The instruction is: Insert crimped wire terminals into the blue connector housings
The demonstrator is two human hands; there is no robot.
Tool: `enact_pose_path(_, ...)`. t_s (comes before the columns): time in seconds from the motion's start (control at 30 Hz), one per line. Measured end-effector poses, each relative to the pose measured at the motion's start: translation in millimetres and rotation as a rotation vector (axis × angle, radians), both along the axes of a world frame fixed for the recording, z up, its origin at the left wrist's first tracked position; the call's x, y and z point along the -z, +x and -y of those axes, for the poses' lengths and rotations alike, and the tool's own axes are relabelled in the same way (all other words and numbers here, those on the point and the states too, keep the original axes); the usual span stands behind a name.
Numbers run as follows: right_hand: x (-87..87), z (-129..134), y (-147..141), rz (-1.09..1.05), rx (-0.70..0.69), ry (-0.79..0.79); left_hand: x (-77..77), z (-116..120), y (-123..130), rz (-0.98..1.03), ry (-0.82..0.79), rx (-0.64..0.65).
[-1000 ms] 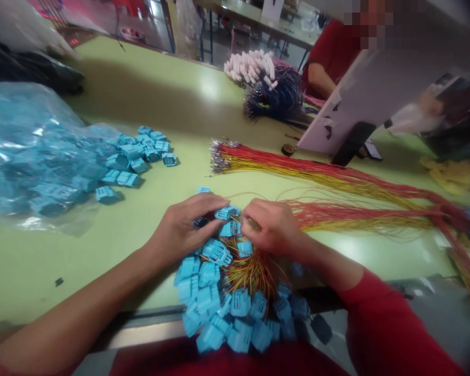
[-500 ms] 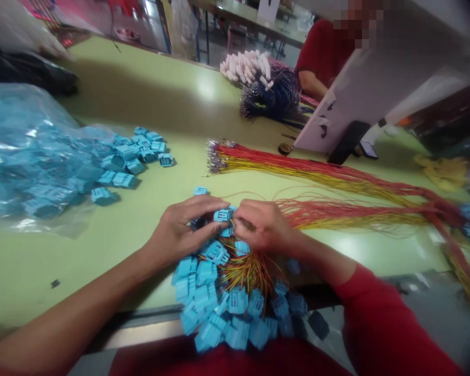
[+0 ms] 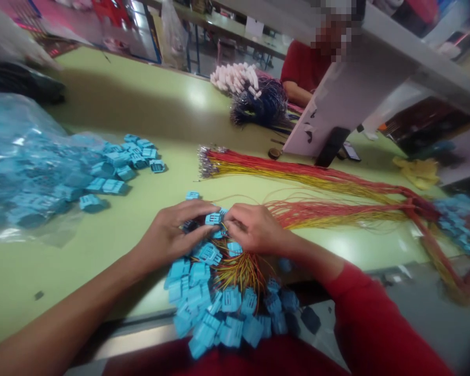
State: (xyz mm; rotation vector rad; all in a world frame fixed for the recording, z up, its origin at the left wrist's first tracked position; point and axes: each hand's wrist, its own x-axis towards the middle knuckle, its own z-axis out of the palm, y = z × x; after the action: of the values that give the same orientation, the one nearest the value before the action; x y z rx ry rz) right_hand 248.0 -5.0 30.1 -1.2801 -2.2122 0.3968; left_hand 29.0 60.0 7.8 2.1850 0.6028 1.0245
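Well, the left hand (image 3: 176, 235) and the right hand (image 3: 254, 228) curl in toward each other, fingers bent over a small blue plastic connector (image 3: 213, 219) at the top of a wired cluster of connectors (image 3: 203, 295); the fingers hide whether either hand truly grips it. The cluster sits at the near edge of the tabletop (image 3: 113, 104) and spills past it, with thin red and yellow wires (image 3: 238, 271) gathered at its centre. The housings look light, stiff and square-edged, best held by the body, while the limp wires could snag easily. Beyond, loose blue connectors (image 3: 121, 169) spread beside a clear plastic bag (image 3: 19, 172) full of more, a long red-and-yellow wire bundle (image 3: 297, 175) lies to the right, and a person in a red shirt (image 3: 301, 65) sits behind a white panel (image 3: 337, 99).
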Motion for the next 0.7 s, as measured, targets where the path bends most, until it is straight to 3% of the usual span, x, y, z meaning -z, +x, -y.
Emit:
enact_pose_path(0.13,0.4,-1,3,-0.087,-0.012,0.012,-0.4,0,0,-0.009,-0.036,-0.025)
enact_pose_path(0.3,-0.3,2,-1,-0.035,-0.012,0.072,-3.6,1,2,0.007,0.013,-0.025)
enact_pose_path(0.47,-8.8,-1,4,-0.039,0.016,-0.008,-8.1,-5,-2,-0.037,-0.005,-0.089)
enact_pose_path(0.57,-13.7,-9,42,-0.042,-0.020,-0.119,-4.8,-22,-13,-0.127,-0.017,-0.026)
enact_pose_path(0.7,-16.3,-7,124,0.200,-0.030,-0.316,-6.6,-54,-19,-0.309,0.004,0.007)
